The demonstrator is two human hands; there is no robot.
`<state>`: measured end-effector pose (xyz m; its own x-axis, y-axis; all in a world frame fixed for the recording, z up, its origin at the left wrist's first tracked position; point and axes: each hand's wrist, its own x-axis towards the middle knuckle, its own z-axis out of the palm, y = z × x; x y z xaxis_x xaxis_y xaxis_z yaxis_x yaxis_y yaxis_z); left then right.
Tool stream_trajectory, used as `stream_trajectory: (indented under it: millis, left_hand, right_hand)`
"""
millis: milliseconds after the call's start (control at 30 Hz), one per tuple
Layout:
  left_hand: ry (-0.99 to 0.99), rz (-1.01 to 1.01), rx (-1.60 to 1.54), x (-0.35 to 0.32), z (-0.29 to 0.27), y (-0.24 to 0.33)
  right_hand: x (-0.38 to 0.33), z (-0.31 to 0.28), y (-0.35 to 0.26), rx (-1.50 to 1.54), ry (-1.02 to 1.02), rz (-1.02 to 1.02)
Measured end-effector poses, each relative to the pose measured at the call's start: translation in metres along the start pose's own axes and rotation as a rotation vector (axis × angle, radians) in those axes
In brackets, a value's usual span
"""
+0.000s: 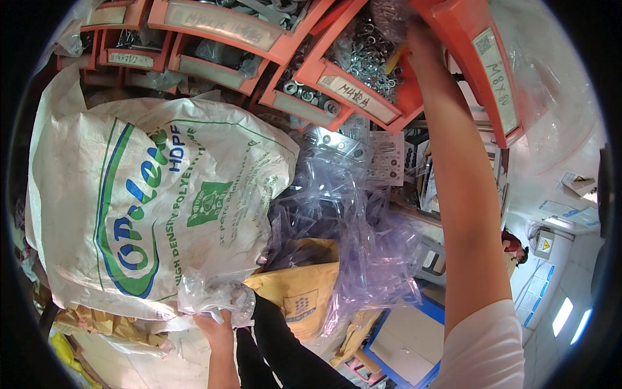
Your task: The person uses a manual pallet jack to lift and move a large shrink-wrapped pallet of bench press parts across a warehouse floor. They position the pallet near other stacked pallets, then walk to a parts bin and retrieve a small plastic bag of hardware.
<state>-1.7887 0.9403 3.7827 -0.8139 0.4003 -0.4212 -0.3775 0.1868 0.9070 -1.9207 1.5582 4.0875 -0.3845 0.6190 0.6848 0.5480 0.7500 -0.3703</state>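
My left hand [217, 326], low in the view, is closed on a crumpled clear plastic bag [210, 293]. The bag lies against the lower edge of a large white woven sack [175, 249] with green and blue print. My right arm stretches up to the top of the view, where my right hand [422, 42] is at an orange bin [357, 97] of small metal fasteners [363, 55]. Beside that hand is a clear bag of small parts [389, 18]. The right fingers are dark and partly hidden, so their grip does not show.
More orange bins [220, 29] of hardware line the top; another bin [495, 84] juts out right of my arm. Clear purplish plastic wrap [372, 259] hangs mid-view beside a yellow bag [301, 285]. A blue-edged panel [408, 340] stands lower right. Farther right is another person [515, 246].
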Motion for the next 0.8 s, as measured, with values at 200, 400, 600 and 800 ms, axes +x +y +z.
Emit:
stream_trajectory:
  millis: [200,400,600,800]
  left_hand:
    - [-0.006,-0.017,0.016,-0.004,0.001,-0.002]
    - [0.045,-0.062,-0.098,-0.005,0.001,0.009]
    - [0.024,-0.142,-0.35,-0.009,-0.005,0.035]
    - [0.034,-0.08,-0.366,-0.008,0.003,0.047]
  right_hand:
    - [-0.016,-0.023,-0.004,0.503,-0.002,0.366]
    - [-0.008,-0.022,0.045,-0.078,-0.007,-0.295]
    - [-0.009,-0.017,0.057,-0.169,0.015,-0.409]
    - [-0.06,-0.06,-0.025,1.045,-0.15,0.288]
